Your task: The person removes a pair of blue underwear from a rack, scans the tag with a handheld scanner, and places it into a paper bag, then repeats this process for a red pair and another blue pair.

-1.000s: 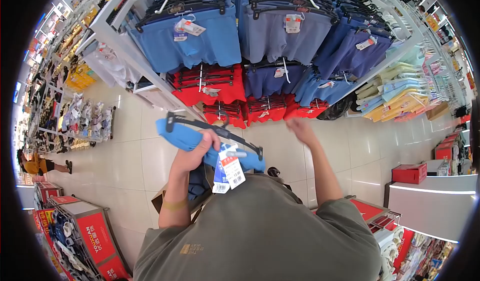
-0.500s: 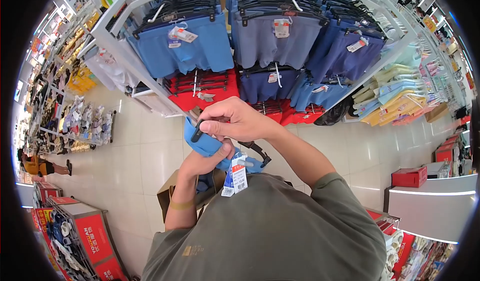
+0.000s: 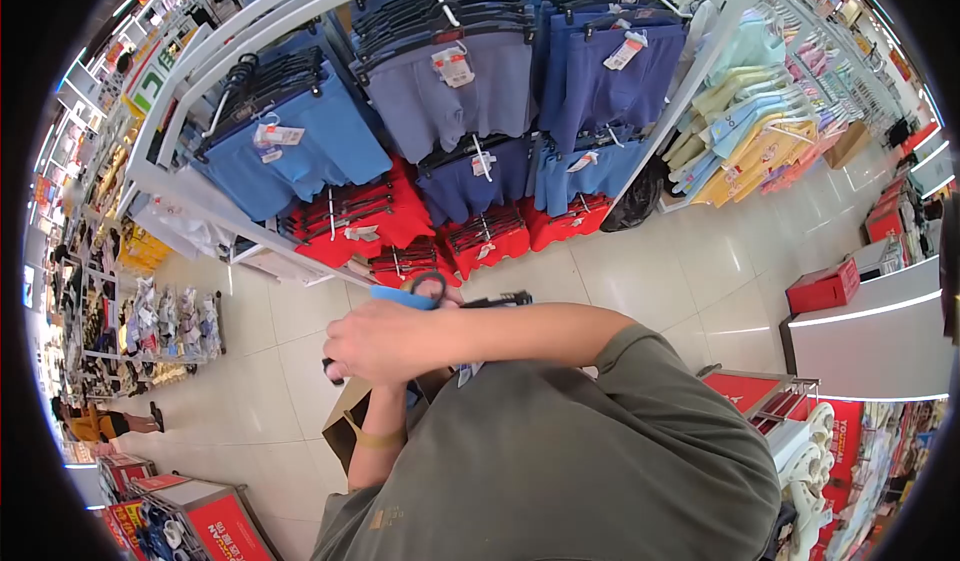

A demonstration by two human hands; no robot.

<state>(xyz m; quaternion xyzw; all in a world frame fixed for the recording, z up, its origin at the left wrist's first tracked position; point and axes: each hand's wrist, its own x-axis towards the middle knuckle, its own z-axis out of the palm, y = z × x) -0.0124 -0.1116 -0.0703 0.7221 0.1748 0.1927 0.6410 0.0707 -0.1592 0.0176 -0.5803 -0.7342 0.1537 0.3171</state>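
My right hand [image 3: 385, 343] crosses over in front of my left, its fingers closed round a small black clip end [image 3: 333, 371] of a hanger. Mostly hidden behind it, my left hand [image 3: 436, 285] shows only some fingertips, closed by the hanger's dark hook [image 3: 430, 279]. A strip of blue cloth [image 3: 402, 297] lies between the hands. To the right sticks out a black hanger bar [image 3: 500, 300] with a clip. Part of a white and blue tag [image 3: 468, 371] shows below my right wrist.
A white rack [image 3: 190, 196] ahead carries blue, purple and red shorts on hangers. Pastel clothes [image 3: 760, 141] hang at the right. An open brown bag [image 3: 343, 421] is beside my left forearm. A person [image 3: 90, 423] stands at the far left.
The view has turned, and the rack now appears further left. My right hand has moved down and left across my left hand, and the blue cloth and tag are more hidden.
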